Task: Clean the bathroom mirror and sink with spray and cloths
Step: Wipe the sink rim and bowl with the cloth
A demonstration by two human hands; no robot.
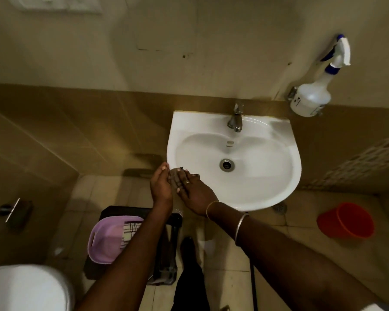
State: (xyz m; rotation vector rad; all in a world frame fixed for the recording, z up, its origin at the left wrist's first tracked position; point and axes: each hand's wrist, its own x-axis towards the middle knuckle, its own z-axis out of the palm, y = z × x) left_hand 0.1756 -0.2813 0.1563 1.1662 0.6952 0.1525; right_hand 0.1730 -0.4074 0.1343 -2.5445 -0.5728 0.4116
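Observation:
The white sink [288, 153] hangs on the wall with a steel tap [235, 120] at its back and a drain [226, 164] in the dry-looking bowl. Both hands meet at the sink's front left rim. My left hand [161, 187] is cupped with its palm turned right. My right hand [193, 191] lies back-up with its straight fingers against the left palm. A small greyish patch [177, 169] shows at the fingertips; what it is cannot be made out. A white spray bottle [310, 99] with a blue-and-white trigger sits on a wall fitting right of the sink. The mirror is out of view.
A purple basket [106, 241] holding a checked cloth [130, 228] sits on a dark stool under my left forearm. A red bucket [346, 221] stands on the floor at the right. A white toilet [25, 288] fills the lower left corner; a paper holder [11, 209] is on the left wall.

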